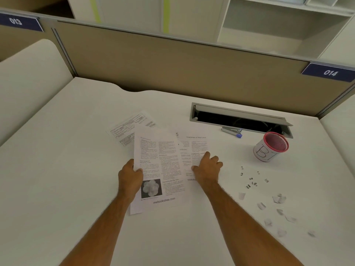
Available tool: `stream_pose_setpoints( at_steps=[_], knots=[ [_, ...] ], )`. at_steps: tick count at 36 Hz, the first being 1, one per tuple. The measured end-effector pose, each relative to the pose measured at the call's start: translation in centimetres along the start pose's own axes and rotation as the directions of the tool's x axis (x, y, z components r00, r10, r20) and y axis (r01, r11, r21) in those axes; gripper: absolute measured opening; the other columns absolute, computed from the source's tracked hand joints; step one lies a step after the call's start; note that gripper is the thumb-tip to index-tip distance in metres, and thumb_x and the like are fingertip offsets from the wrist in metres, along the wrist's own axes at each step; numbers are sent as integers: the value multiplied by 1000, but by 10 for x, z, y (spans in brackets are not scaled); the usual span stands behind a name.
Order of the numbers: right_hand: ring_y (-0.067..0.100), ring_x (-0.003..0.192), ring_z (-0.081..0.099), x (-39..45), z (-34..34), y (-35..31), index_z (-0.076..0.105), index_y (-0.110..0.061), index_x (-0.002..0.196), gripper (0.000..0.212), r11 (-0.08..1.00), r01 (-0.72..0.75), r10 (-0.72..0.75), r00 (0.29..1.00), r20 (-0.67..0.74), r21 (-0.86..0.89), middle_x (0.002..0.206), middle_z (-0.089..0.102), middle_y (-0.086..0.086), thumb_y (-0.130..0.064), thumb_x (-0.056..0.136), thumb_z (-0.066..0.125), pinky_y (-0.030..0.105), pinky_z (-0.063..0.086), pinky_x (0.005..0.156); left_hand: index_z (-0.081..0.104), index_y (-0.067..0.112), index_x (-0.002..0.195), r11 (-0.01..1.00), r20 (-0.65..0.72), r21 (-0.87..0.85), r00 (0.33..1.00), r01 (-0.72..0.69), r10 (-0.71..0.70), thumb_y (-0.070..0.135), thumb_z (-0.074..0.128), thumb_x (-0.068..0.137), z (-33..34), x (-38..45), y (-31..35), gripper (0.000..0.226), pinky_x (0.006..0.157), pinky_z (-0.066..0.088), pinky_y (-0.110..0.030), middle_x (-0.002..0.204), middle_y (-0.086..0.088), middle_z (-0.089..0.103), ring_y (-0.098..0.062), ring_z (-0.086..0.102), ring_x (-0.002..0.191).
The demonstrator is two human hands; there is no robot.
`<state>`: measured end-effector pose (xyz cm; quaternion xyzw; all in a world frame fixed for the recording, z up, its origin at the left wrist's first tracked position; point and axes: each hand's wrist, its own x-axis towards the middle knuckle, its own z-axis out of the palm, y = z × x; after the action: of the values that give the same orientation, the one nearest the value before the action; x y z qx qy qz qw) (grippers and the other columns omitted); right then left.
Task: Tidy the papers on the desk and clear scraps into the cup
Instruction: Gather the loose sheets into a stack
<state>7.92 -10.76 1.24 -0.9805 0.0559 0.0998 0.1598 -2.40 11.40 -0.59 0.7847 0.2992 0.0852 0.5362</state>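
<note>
- In the head view, we saw our left hand (130,175) pinching the left edge of the top page (159,169), thumb on top, fingers under the sheet.
- Our right hand (207,166) lay flat and spread wide on the second page (194,144), which read "Diseases of the Lens". It held nothing.
- A third page (126,127) peeked out behind the other two, at a slant.
- The top page lay over the second one. A corner of it stuck out toward us past our left arm.
- The cup (270,146) had a red rim and a big letter on its side. It stood upright, well to the right of the pages.
- Small dark bits (251,181) lay between the cup and the torn paper scraps (278,198). The scraps were scattered near the right edge of the desk (57,169).
- A stapler (231,131) with a blue tip sat just beside the open cable slot (240,118) at the back.
- The white desk had lots of bare room on the left and near us.
- A tan wall (172,64) ran along the back edge, with signs "013" (16,21) and "014" (330,72). White shelves (278,25) stood behind it.
</note>
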Motion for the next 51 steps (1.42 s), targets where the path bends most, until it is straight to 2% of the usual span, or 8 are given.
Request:
stream_pose_setpoints(
  at_steps=[10,13,16,22,26,35,44,51],
  knots=[
    [30,113,58,4,-8,-3,50,-14,122,39,928,-240,215,970,114,286,122,61,8,-19,86,65,48,48,100,61,23,103,1000,24,18,1000,-1,1,13,61,95,-3,0,-1,13,48,46,-9,94,11,64,-3,62,76],
    [27,86,68,2,-17,6,60,-10,99,11,834,-170,156,985,71,525,103,69,7,-14,90,55,45,62,76,60,26,104,1000,28,3,1000,2,-2,14,63,94,-5,0,-2,15,49,48,-11,95,12,64,-4,62,76],
    [24,73,70,4,-37,11,64,-10,87,16,837,-86,144,987,-66,541,87,70,5,-13,92,50,43,63,66,60,25,103,1000,28,2,1000,9,-9,14,63,94,-5,1,-3,15,48,47,-9,95,11,64,-3,62,77],
    [9,64,62,14,-81,11,67,-8,91,17,821,117,122,920,-372,559,86,67,0,-10,97,51,7,41,43,60,24,102,999,18,-30,999,40,-39,11,61,93,-4,0,-3,16,46,46,-8,90,14,63,-2,62,78],
    [9,69,66,17,-107,10,70,-17,95,10,707,198,170,885,-434,679,86,67,-7,-15,95,60,5,43,45,57,26,107,994,36,-94,998,56,-52,9,61,93,-2,-1,-2,22,48,48,-9,92,17,63,-4,63,83],
    [26,77,74,1,-85,4,72,-15,84,4,633,87,-13,995,-102,769,84,76,2,-12,85,70,42,63,70,54,27,115,977,28,-149,989,150,-148,12,47,98,-2,2,2,24,57,51,-18,102,7,65,-13,65,90],
    [17,72,73,-32,-12,3,68,-17,77,10,749,-27,-68,991,117,662,79,74,-5,-11,84,66,40,63,70,47,32,112,934,20,-265,970,239,-243,58,49,95,-2,1,12,30,57,45,-21,93,18,57,-4,59,82],
    [10,71,72,-42,4,-8,68,-23,80,14,805,-12,-112,979,171,593,85,74,-7,-9,80,71,31,63,67,52,28,112,934,87,-291,978,208,-190,8,72,86,2,0,5,39,63,55,-25,106,4,68,-13,68,90]
  ],
)
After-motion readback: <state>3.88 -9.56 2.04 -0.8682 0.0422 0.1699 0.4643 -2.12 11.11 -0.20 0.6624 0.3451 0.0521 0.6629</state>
